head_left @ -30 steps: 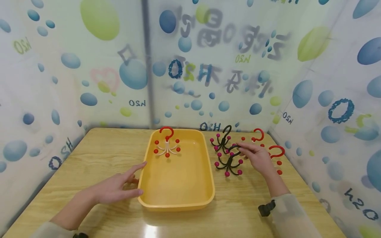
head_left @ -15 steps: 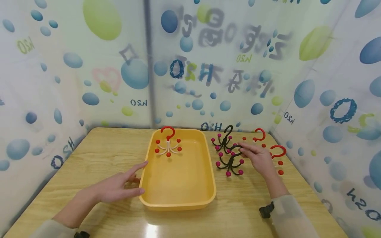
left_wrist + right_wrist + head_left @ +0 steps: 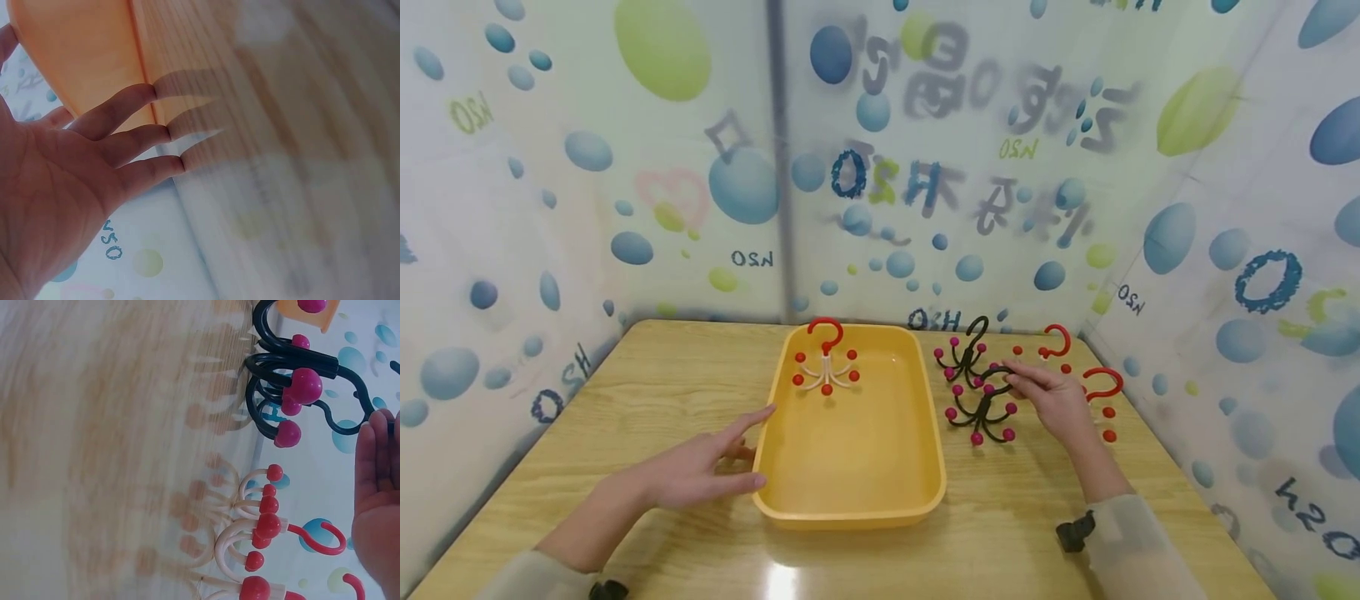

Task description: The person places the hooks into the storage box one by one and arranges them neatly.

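My right hand (image 3: pixel 1054 404) pinches the hook top of a black rotary hanger (image 3: pixel 985 407) with magenta ball tips. This hanger stands on its curved arms, right of the yellow tray (image 3: pixel 850 523). A similar black hanger (image 3: pixel 966 358) is just behind it. In the right wrist view, the fingertips meet the hook's end at the right edge. My left hand (image 3: pixel 700 471), fingers extended, rests at the tray's left side, thumb and index fingertip at the rim. In the left wrist view its other fingers (image 3: pixel 134 137) spread beside the orange-looking tray wall (image 3: pixel 81 50).
A white hanger (image 3: pixel 827 367) with a red hook and red balls stands inside the tray's far end. Beyond my right hand are two more red-hooked hangers, one hook (image 3: pixel 1057 337) farther back and one hook (image 3: pixel 1103 382) nearer. Patterned curtains (image 3: pixel 880 233) enclose the wooden table (image 3: pixel 685 358).
The head view shifts slightly, so everything sits a little farther right in it. Both hands keep their places, and the hanger stays in my right hand's pinch.
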`<control>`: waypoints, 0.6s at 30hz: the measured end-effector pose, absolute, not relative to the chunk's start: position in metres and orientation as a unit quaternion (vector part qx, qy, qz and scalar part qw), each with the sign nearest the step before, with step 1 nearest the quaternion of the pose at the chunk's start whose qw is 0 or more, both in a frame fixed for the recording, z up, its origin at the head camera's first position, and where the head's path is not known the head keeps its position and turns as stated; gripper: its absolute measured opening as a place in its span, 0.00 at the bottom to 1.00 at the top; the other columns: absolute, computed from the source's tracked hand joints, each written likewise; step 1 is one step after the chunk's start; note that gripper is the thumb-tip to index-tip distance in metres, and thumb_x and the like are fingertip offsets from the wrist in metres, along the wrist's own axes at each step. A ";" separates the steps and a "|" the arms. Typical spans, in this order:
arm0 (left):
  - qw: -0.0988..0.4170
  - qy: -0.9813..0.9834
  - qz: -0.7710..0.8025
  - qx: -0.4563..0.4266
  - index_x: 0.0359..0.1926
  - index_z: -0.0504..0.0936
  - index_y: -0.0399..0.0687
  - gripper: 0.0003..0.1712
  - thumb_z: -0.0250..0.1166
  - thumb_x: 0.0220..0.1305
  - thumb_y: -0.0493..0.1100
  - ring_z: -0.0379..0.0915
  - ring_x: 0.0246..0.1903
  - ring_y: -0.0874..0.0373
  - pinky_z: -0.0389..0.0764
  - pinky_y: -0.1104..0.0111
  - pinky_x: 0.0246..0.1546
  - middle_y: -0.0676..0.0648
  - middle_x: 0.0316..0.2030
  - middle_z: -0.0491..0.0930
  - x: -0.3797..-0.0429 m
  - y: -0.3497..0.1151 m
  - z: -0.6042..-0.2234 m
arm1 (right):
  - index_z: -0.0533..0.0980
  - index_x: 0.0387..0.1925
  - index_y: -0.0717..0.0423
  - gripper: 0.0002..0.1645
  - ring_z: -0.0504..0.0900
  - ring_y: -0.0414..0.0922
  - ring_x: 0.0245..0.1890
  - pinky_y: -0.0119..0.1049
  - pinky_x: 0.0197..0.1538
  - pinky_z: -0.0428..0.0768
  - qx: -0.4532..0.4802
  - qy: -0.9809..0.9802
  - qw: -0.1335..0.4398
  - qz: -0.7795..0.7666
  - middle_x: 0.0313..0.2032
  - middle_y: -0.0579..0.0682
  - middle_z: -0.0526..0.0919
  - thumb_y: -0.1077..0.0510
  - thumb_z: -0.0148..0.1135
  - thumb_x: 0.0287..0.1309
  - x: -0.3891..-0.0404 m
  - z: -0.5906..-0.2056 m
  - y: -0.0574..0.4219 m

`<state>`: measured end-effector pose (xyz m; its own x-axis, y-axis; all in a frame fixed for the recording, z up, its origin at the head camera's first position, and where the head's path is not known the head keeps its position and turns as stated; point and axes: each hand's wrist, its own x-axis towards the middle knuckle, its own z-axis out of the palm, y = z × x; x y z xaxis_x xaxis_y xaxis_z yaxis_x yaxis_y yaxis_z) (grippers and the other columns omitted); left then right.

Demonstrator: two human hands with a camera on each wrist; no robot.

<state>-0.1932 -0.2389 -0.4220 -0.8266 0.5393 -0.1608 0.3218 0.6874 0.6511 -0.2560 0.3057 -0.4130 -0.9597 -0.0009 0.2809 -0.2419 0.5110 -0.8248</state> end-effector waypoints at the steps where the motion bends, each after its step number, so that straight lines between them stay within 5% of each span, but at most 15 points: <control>1: 0.172 0.902 0.316 0.240 0.90 0.46 0.59 0.54 0.67 0.78 0.63 0.80 0.68 0.32 0.73 0.28 0.68 0.33 0.66 0.84 -0.193 -0.239 -0.422 | 0.84 0.67 0.56 0.20 0.91 0.32 0.42 0.25 0.49 0.88 0.070 -0.861 0.122 0.489 0.61 0.66 0.89 0.59 0.66 0.79 -0.255 -0.412 0.305; 18: 0.172 0.899 0.321 0.245 0.90 0.46 0.58 0.55 0.68 0.77 0.61 0.81 0.67 0.33 0.74 0.29 0.67 0.33 0.65 0.85 -0.193 -0.239 -0.422 | 0.86 0.65 0.56 0.20 0.89 0.36 0.41 0.24 0.44 0.86 0.069 -0.876 0.136 0.457 0.54 0.62 0.92 0.56 0.67 0.78 -0.254 -0.415 0.305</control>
<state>-0.1931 -0.2390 -0.4223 -0.8207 0.5509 -0.1513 0.3304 0.6738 0.6610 -0.2536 0.3055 -0.4145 -0.9535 0.0027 0.3014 -0.2455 0.5730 -0.7819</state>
